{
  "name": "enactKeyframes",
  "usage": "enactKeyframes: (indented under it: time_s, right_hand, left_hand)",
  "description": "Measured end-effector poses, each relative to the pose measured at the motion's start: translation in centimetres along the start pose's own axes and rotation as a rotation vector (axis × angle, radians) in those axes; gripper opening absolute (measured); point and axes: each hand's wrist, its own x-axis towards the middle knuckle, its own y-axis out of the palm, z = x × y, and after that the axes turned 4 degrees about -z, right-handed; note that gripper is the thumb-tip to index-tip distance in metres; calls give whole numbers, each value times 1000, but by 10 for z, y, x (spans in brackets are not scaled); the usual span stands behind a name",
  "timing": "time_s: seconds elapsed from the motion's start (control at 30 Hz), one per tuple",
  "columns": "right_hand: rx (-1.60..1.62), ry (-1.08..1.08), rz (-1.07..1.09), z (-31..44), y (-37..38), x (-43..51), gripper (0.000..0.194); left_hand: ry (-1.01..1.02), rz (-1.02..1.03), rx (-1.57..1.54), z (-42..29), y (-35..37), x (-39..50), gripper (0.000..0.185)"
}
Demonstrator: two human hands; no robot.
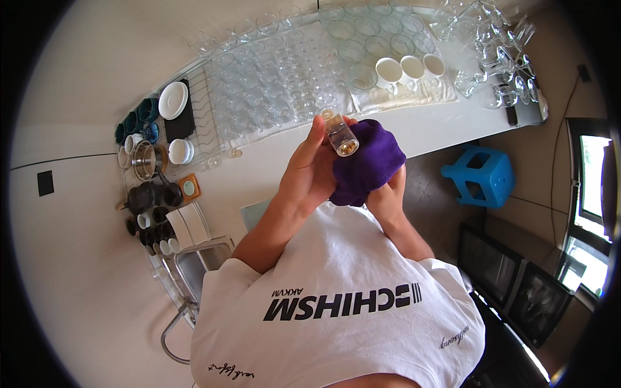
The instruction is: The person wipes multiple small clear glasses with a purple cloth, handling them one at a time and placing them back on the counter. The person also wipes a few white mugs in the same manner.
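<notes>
My left hand (310,169) holds a small clear glass (338,132) at a tilt, with the thumb along its side. A purple cloth (371,162) lies bunched against the glass, and my right hand (392,189) grips it from below, its fingers mostly hidden under the fabric. Both hands are close together in front of my chest, over the counter's front edge. Beyond them, many small clear glasses (271,82) stand in rows on a white cloth.
White mugs (389,72) and larger tumblers (361,76) stand at the back, stemmed glasses (504,63) at the right. Plates (173,100), a wire rack (206,111), dark pans (140,195) and a sink (191,266) are at the left. A blue stool (490,175) stands beyond the counter's front edge.
</notes>
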Motion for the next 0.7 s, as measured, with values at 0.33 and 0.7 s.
enactKeyframes:
  time_s: [0.33,0.7]
  right_hand:
    - [-180,-4,-6,0,5,0,40]
    - [-171,-9,-72,2,7,-4,36]
  left_hand:
    - [-12,-24,40,-2,-5,2,51]
    - [-102,-63,-53,-3,-2,-1,54]
